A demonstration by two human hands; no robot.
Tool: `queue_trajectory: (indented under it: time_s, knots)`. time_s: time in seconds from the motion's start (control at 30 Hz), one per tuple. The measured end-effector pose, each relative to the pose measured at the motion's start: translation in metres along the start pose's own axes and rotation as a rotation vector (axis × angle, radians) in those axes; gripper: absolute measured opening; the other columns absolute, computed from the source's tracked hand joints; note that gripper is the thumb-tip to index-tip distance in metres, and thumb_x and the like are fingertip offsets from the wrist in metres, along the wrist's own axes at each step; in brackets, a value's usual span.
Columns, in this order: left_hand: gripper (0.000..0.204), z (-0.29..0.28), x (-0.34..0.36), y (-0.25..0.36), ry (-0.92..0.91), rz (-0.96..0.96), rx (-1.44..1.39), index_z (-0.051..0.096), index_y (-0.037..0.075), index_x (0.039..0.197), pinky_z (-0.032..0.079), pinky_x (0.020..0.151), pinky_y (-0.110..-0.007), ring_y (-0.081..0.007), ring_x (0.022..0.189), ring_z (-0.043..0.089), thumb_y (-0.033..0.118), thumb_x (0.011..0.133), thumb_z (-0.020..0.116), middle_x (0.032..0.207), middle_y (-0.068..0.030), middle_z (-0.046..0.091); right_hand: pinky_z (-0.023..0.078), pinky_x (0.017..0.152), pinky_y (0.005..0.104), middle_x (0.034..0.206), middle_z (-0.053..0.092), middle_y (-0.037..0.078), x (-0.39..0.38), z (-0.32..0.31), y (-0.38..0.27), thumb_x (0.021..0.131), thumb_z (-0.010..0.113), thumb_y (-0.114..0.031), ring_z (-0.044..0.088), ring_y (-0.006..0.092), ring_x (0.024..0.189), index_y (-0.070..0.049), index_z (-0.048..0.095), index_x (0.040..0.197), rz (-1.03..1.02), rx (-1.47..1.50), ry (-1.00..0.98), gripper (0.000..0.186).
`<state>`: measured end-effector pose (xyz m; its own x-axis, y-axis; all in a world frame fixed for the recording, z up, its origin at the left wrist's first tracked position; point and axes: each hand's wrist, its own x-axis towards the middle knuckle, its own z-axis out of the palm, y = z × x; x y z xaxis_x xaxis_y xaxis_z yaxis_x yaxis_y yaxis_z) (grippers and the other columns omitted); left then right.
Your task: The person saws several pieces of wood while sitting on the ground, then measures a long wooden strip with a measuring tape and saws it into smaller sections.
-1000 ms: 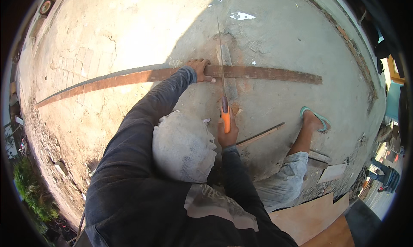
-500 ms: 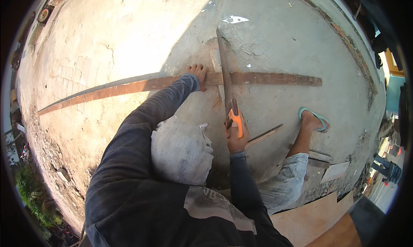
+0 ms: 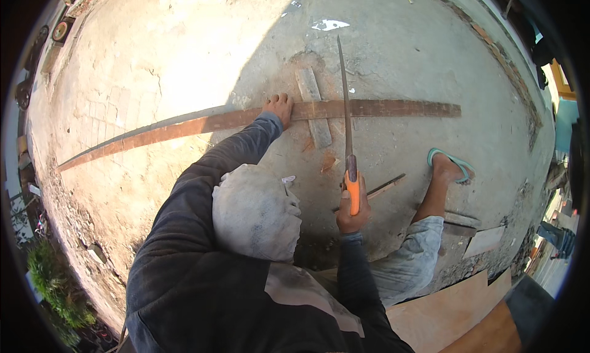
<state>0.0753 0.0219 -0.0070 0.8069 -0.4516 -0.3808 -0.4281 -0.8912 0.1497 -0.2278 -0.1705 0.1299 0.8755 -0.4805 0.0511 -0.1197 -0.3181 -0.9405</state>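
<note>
Concrete ground [image 3: 399, 64], sunlit at the left and shaded at the right, spreads under everything. The right hand [image 3: 354, 208] is closed around the grip of an orange-handled saw [image 3: 348, 129], whose blade points away and crosses above a long brown plank [image 3: 326, 109]; whether the teeth touch the wood cannot be told. The left hand [image 3: 281, 109] presses palm down on the plank, left of the blade, fingers bent at its far edge; whether it grips the wood is hidden. Between left hand and blade, a short grey board [image 3: 319, 132] lies crosswise beneath the plank. Right of the saw grip lies a thin strip of wood [image 3: 386, 185], and farther right is a foot in a teal sandal [image 3: 437, 151].

Compared with half a second ago, the saw is farther right, clear of the short grey board, its blade seen more edge-on; the left hand remains on the plank.
</note>
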Motion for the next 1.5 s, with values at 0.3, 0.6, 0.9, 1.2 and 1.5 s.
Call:
queue_trajectory:
  time_s: [0.3, 0.6, 0.9, 1.2, 1.5]
  knots:
    - [0.111, -0.039, 0.011, 0.018, -0.194, -0.142, -0.261, 0.075, 0.001, 0.122, 0.054, 0.101, -0.046, -0.0346, 0.117, 0.072, 0.098, 0.086, 0.035, 0.117, -0.0229, 0.076, 0.054, 0.101, 0.0376, 0.137, 0.067, 0.029, -0.022, 0.046, 0.013, 0.102, 0.063, -0.021, 0.070, 0.0290, 0.120, 0.009, 0.052, 0.150, 0.114, 0.130, -0.089, 0.058]
    - [0.109, -0.047, 0.004, 0.026, -0.230, -0.093, -0.253, 0.071, 0.003, 0.130, 0.057, 0.096, -0.048, -0.0364, 0.112, 0.074, 0.096, 0.087, 0.035, 0.113, -0.0220, 0.077, 0.057, 0.081, 0.0355, 0.110, 0.076, 0.018, -0.003, 0.057, 0.012, 0.102, 0.061, -0.021, 0.072, 0.0241, 0.088, 0.008, 0.053, 0.149, 0.113, 0.076, -0.117, 0.056]
    - [0.106, -0.045, 0.003, 0.020, -0.179, -0.124, -0.233, 0.073, 0.005, 0.127, 0.058, 0.092, -0.048, -0.0362, 0.108, 0.075, 0.095, 0.088, 0.034, 0.108, -0.0211, 0.078, 0.057, 0.097, 0.0366, 0.126, 0.073, 0.024, -0.096, 0.008, 0.003, 0.102, 0.060, -0.021, 0.074, 0.0291, 0.109, 0.009, 0.046, 0.152, 0.134, 0.022, -0.170, 0.060]
    - [0.105, -0.042, 0.006, 0.016, -0.192, -0.095, -0.244, 0.076, 0.002, 0.120, 0.056, 0.097, -0.049, -0.0363, 0.113, 0.073, 0.094, 0.089, 0.034, 0.110, -0.0207, 0.078, 0.055, 0.100, 0.0382, 0.129, 0.072, 0.024, -0.041, 0.050, 0.017, 0.104, 0.057, -0.017, 0.072, 0.0296, 0.117, 0.011, 0.047, 0.150, 0.077, 0.103, -0.103, 0.056]
    - [0.079, -0.042, -0.016, 0.012, -0.018, 0.240, -0.071, 0.054, 0.006, 0.143, 0.053, 0.105, -0.051, -0.0390, 0.127, 0.064, 0.056, 0.087, 0.078, 0.135, -0.0229, 0.065, 0.056, 0.097, 0.0409, 0.129, 0.070, 0.027, 0.067, 0.088, -0.001, 0.105, 0.060, -0.022, 0.072, 0.0303, 0.113, 0.008, 0.050, 0.149, 0.013, -0.130, -0.119, 0.055]
